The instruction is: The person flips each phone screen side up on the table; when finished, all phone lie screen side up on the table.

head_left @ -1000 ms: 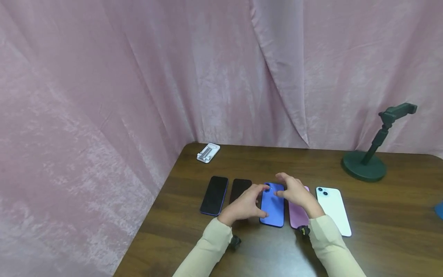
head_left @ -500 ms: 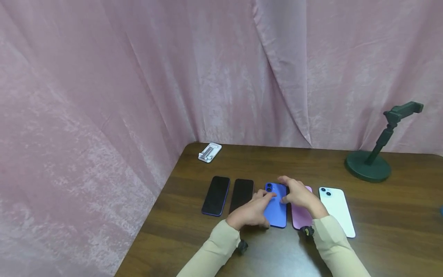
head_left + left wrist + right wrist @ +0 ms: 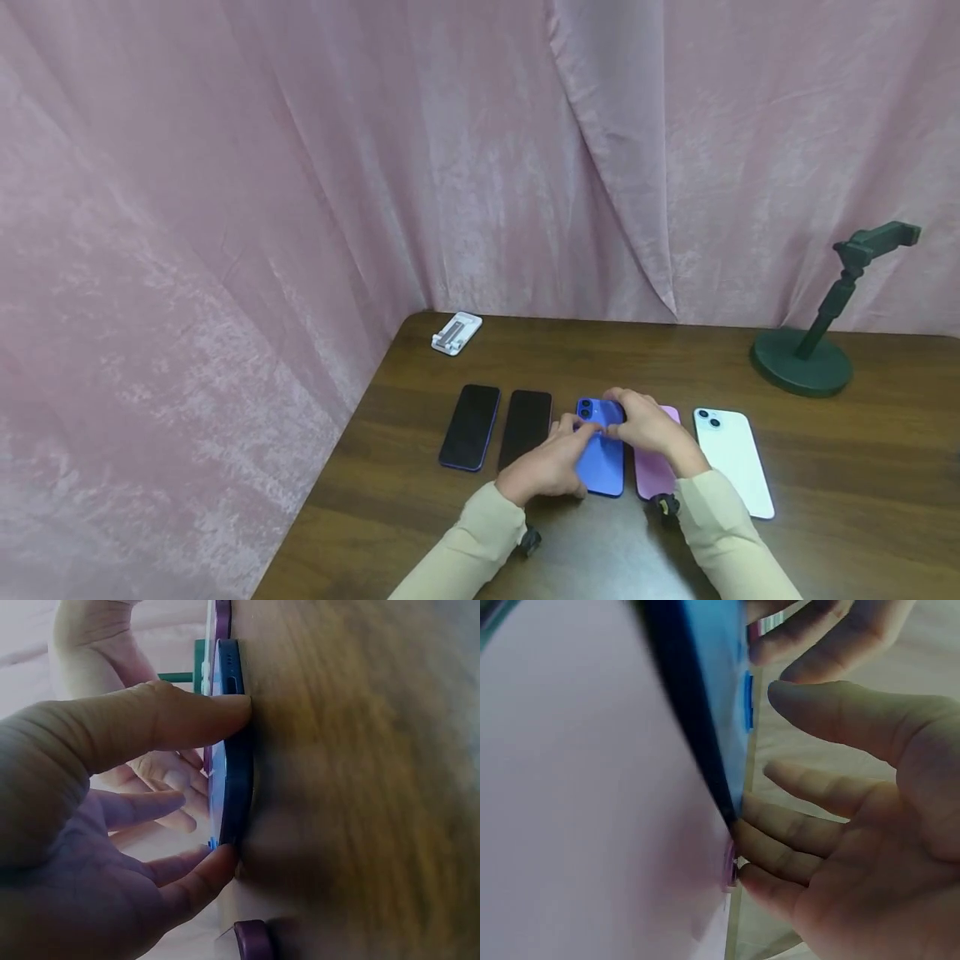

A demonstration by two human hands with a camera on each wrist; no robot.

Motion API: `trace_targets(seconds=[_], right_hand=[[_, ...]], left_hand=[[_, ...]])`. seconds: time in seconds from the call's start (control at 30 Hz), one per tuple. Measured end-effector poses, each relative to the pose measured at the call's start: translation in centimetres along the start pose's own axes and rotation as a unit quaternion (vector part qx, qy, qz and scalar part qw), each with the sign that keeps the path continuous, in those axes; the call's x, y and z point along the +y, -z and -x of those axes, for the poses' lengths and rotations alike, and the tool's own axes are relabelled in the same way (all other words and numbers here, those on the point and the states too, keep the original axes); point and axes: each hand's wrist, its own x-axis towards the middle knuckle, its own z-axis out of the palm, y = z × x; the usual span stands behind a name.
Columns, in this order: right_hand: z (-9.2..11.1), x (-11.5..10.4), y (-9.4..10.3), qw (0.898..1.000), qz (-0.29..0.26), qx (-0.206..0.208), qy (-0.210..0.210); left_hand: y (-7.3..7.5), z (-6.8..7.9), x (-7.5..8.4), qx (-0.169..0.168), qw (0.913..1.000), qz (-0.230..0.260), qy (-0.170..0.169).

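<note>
A blue smartphone (image 3: pixel 602 469) lies back up on the wooden table, its camera at the far left corner. My left hand (image 3: pixel 549 467) holds its near left corner. In the left wrist view, the left thumb presses the bottom edge of the phone (image 3: pixel 238 776) beside the charging port, and fingertips touch the corner below. At the far right side is my right hand (image 3: pixel 648 423). The right wrist view shows its fingers (image 3: pixel 780 844) touching the phone's edge near a corner, while the thumb stands apart from it.
A black-screened phone with a blue rim (image 3: pixel 469 427) and another dark-screened phone (image 3: pixel 527 421) lie to the left. On the right are a pink phone (image 3: pixel 652 477) and a white phone (image 3: pixel 735 458). A white folding stand (image 3: pixel 456 334) and a green stand (image 3: pixel 802 362) stand farther back.
My left hand has moved right and its thumb has come down to the phone's near edge. Both hands have closed in around the blue phone, which stays on the table.
</note>
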Motion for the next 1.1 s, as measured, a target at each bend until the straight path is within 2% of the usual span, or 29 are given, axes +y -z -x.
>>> trace_targets(seconds=[0.2,0.4,0.6,0.8,1.1], right_hand=[[0.2,0.0,-0.2,1.000,-0.008,0.026,0.003],[0.3,-0.2,0.3,0.998,-0.030,0.053,-0.020],[0.2,-0.4,0.3,0.997,-0.053,0.046,-0.033],[0.1,-0.3,0.4,0.998,-0.049,0.048,-0.013],[0.3,-0.3,0.8,0.996,-0.075,0.036,-0.001]], left_hand=[[-0.3,0.0,0.0,0.006,1.0000,0.001,0.002],[-0.1,-0.1,0.1,0.018,0.9998,-0.009,-0.008],[-0.2,-0.2,-0.1,0.015,0.9998,-0.007,-0.010],[0.0,-0.3,-0.2,0.005,0.9999,0.009,-0.005],[-0.1,-0.3,-0.4,-0.010,0.9993,0.036,0.006]])
